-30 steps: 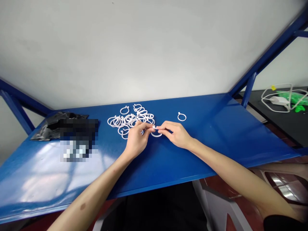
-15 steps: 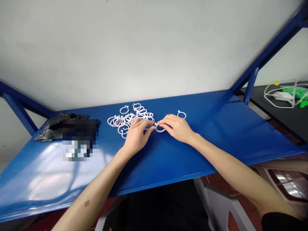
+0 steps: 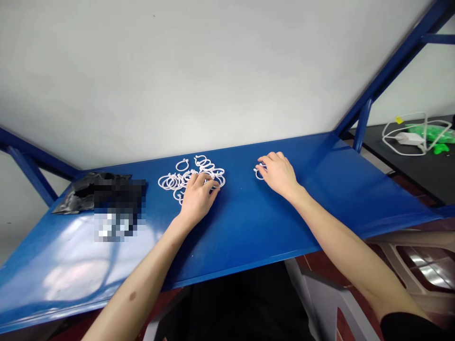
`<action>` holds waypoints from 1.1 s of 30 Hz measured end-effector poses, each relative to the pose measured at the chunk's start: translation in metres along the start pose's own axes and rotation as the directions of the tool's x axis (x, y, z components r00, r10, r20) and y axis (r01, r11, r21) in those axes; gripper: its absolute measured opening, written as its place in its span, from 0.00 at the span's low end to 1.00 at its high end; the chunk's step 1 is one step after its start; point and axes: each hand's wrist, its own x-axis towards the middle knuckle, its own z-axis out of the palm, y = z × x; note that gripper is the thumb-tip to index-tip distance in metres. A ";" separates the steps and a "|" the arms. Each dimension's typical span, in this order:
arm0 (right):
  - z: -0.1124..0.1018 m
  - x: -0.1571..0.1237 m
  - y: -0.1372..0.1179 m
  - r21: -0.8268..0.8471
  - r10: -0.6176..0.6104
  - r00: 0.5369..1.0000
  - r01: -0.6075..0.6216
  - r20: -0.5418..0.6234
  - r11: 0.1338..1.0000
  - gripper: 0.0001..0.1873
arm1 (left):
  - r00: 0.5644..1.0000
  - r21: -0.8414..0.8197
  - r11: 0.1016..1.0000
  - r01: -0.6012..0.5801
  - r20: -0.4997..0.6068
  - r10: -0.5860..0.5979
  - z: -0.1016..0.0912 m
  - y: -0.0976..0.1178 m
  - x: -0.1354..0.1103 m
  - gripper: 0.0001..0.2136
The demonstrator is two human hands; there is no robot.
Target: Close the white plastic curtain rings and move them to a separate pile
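My left hand (image 3: 199,193) rests at the right side of a pile of white plastic curtain rings (image 3: 170,182). Its thumb and fingertips are closed around the edge of one white ring (image 3: 222,181), which overlaps others in the pile. Further right, my right hand (image 3: 280,173) is low over the table, its thumb and index finger curled at a white ring (image 3: 259,176) with small knobs. My fingers cover part of this ring, and a second ring may lie beneath them.
The blue table (image 3: 245,232) runs up to a pale wall (image 3: 213,71). A black plastic bag (image 3: 80,192) lies on the left. At the far right, a dark surface (image 3: 426,166) holds a white cable with an adapter (image 3: 410,139) and green plastic (image 3: 441,132).
My hands have moved apart from a ring between them. My right hand has gone right to the separate ring, while my left has drawn slightly left to the pile.
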 end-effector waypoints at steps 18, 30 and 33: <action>-0.001 -0.025 -0.065 0.783 -0.219 0.960 -0.002 0.176 0.622 0.10 | 0.965 -0.010 0.976 -0.219 -0.150 0.215 -0.013 0.035 0.000 0.05; 0.005 -0.024 -0.059 0.767 -0.176 0.983 0.145 -0.042 0.626 0.06 | 0.977 -0.458 0.883 0.100 -0.121 -0.174 -0.015 0.041 -0.002 0.04; 0.003 -0.025 -0.058 0.733 -0.200 0.976 0.197 -0.085 0.651 0.07 | 0.918 -0.618 0.709 0.339 0.052 -0.394 -0.013 0.037 -0.001 0.08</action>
